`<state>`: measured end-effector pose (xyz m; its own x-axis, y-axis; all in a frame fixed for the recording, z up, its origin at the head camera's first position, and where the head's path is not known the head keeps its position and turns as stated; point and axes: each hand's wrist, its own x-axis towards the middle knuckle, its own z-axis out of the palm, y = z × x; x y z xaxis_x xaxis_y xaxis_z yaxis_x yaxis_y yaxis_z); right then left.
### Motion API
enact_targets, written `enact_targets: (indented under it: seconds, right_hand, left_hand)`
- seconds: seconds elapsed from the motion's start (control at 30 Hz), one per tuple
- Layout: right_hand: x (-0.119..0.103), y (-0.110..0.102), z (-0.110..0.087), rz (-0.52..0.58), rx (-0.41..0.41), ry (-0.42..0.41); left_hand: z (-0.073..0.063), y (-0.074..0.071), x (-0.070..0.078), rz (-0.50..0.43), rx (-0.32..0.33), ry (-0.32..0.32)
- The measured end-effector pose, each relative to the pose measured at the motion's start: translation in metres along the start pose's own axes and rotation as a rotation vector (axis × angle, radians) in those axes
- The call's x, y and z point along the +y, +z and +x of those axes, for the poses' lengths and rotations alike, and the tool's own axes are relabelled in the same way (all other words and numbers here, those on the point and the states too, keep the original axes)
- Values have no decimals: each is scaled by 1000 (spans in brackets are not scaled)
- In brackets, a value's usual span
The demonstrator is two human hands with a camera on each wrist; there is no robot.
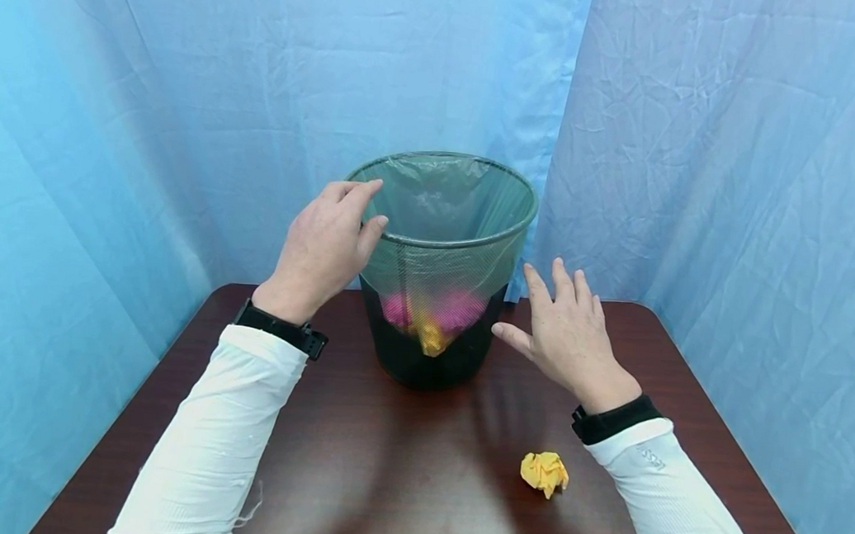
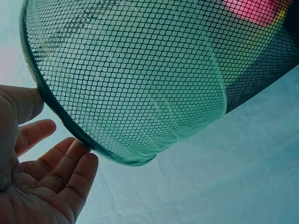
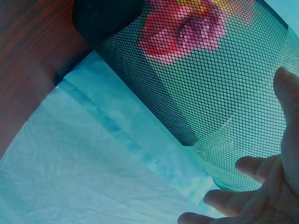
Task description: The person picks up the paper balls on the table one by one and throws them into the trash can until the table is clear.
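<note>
A black mesh waste bin [image 1: 420, 374] stands on the table, with a thin green plastic bag [image 1: 440, 189] lining it and folded over its rim. Pink crumpled paper [image 1: 462, 309] and yellow crumpled paper [image 1: 432, 338] show through the mesh, low in the bag. My left hand [image 1: 325, 239] is at the left of the rim; in the left wrist view its thumb and fingertips [image 2: 88, 161] lie right at the rim, spread apart. My right hand [image 1: 567, 335], fingers spread and holding nothing, hovers at the bin's right side. A yellow crumpled paper ball [image 1: 544, 474] lies on the table below it.
The dark brown wooden table [image 1: 396, 496] has rounded far corners. Light blue curtains [image 1: 262, 82] hang behind it and along both sides. The bin stands near the table's far edge.
</note>
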<state>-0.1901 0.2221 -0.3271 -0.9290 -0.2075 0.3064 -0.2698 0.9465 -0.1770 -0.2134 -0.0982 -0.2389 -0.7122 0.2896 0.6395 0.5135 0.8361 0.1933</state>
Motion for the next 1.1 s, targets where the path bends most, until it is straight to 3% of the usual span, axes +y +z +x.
enact_targets:
  seconds: [0.43, 0.87, 1.1]
  right_hand:
    - [-1, 0, -1, 1, 1, -2]
    - [-2, 0, -2, 10, -19, 14]
    - [-2, 0, -3, 8, -14, 11]
  left_hand:
    - [-4, -1, 0, -2, 5, -1]
    - [-17, 2, -6, 4, 68, 11]
    - [-27, 3, -9, 24, 35, -40]
